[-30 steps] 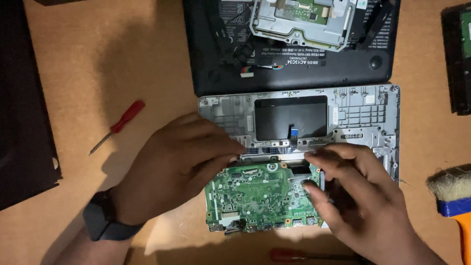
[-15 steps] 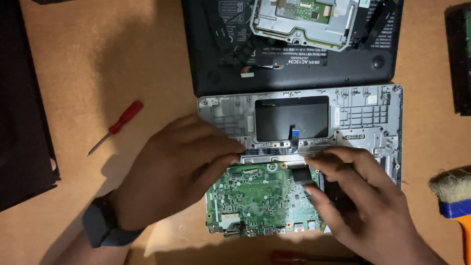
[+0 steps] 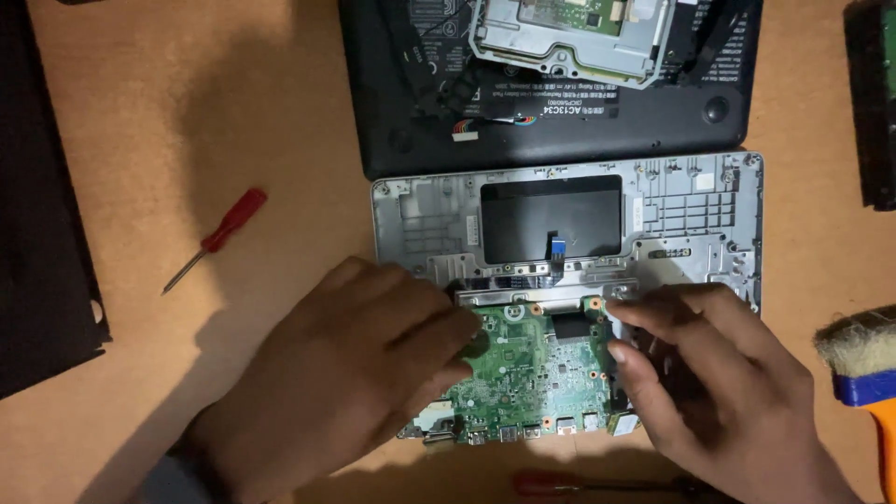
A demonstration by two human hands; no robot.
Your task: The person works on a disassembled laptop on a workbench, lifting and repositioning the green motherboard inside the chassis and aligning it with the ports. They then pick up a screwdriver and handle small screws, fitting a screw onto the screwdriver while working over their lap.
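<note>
Board [image 3: 537, 373]: thin, stiff, light, fragile; take by bare edges.
Left hand [image 3: 345, 373]: grip pressing board's left edge.
Right hand [image 3: 719, 373]: fingertips pinching right edge.

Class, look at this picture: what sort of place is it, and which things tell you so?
Probably an electronics repair bench. A green circuit board sits in an opened grey laptop shell, a red screwdriver lies on the brown tabletop, and a cleaning brush rests at the right.

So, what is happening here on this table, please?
A person has both hands on a green circuit board lying in an opened grey laptop shell. The left hand covers its left edge; the right hand grips its right edge. A red screwdriver and a brush lie unused on the table.
</note>
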